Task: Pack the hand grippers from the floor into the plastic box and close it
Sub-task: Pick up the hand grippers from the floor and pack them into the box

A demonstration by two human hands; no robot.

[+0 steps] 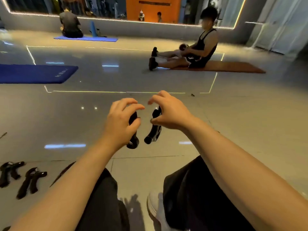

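In front of me, low over the glossy floor, each of my hands has a black hand gripper in it, seen edge-on with the handles pointing toward me. My left hand (122,120) curls over the left hand gripper (133,142), thumb pressed on its handle. My right hand (168,112) holds the right hand gripper (152,134) between thumb and palm, its fingers loosely arched. Two more black hand grippers (10,172) (31,180) lie on the floor at the lower left. No plastic box is in view.
My legs in black trousers (191,197) and a white shoe (154,205) fill the bottom. A dark blue mat (36,73) lies at the left. A person sits on a brown mat (233,66) ahead on the right. Another person sits on a far blue mat (86,38) by the mirror wall.
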